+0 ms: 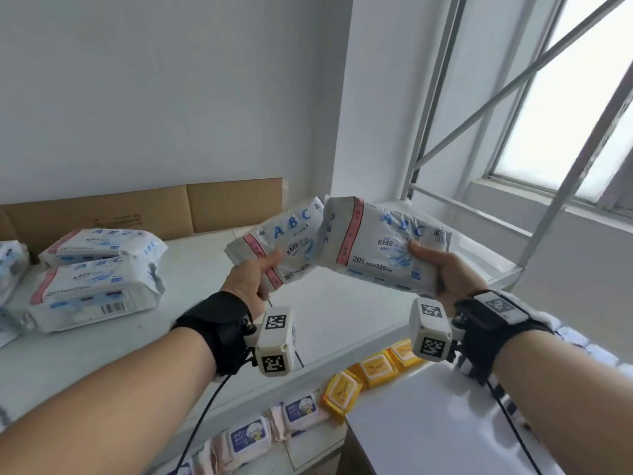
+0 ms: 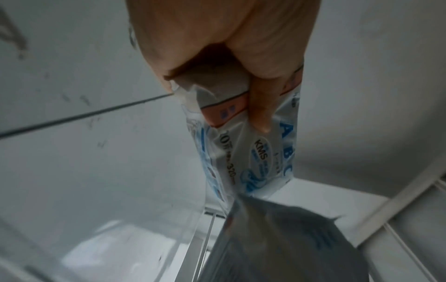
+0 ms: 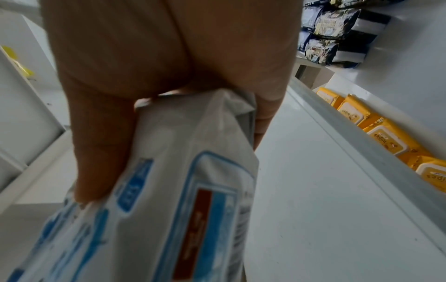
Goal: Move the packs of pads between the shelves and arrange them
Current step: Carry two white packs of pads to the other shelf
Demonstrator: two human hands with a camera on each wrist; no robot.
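Both hands up, one pad pack each.
Left hand grips left pack; right hand grips right pack; pack ends touching between hands, above the shelf.

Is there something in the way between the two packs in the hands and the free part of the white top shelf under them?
Nothing visible blocks it. The left hand and right hand each hold a pack of pads above bare top shelf. The stacked packs lie off to the left.
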